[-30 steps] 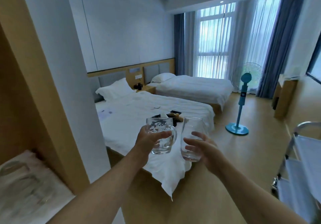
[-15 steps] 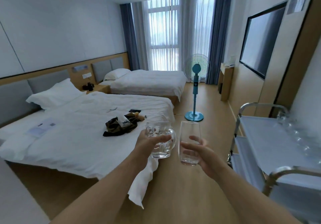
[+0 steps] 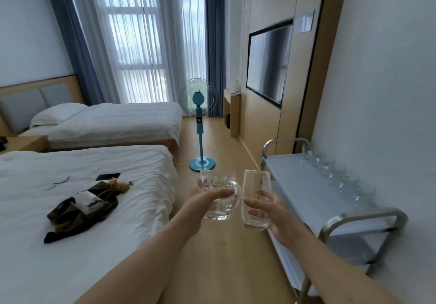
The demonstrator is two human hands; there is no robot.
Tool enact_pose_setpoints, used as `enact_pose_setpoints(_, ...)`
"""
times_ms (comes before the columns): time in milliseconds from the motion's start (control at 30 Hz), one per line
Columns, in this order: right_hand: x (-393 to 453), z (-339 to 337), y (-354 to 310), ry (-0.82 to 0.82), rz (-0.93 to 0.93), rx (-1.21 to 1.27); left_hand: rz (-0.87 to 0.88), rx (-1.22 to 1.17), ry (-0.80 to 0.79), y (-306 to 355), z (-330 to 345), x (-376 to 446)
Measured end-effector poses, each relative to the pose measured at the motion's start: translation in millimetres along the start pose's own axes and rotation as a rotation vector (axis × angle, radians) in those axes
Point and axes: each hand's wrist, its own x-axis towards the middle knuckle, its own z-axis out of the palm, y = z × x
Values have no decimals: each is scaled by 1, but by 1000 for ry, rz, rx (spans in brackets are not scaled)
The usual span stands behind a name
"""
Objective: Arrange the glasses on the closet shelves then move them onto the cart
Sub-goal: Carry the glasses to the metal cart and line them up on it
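The left hand (image 3: 205, 201) grips a handled glass mug (image 3: 218, 197), and the right hand (image 3: 271, 209) holds a tall tumbler (image 3: 256, 199), both upright and seemingly empty. Just right, the steel cart (image 3: 306, 185) carries a blurred row of glasses (image 3: 335, 171) along the wall. Beyond stands a teal pedestal fan (image 3: 200, 124).

Both forearms and hands are bare, with no sleeves.

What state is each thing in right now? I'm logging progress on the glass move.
left hand: grips glass mug
glass mug: upright, held, empty
right hand: grips tall glass
tall glass: upright, held, empty
cart: top shelf holds a row of glasses along the wall
fan: standing
TV: off
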Motion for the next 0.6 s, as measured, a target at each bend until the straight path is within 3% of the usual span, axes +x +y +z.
enact_pose_setpoints(133,18,-4,11,58,5,0,19,-25,-10,-17,-5,37)
enact_pose_setpoints(400,56,-37,24,186,33,-2,-109,-56,-56,-45,9,106)
enact_pose_setpoints(600,110,-79,14,193,34,30,-99,16,-105,-42,45,170)
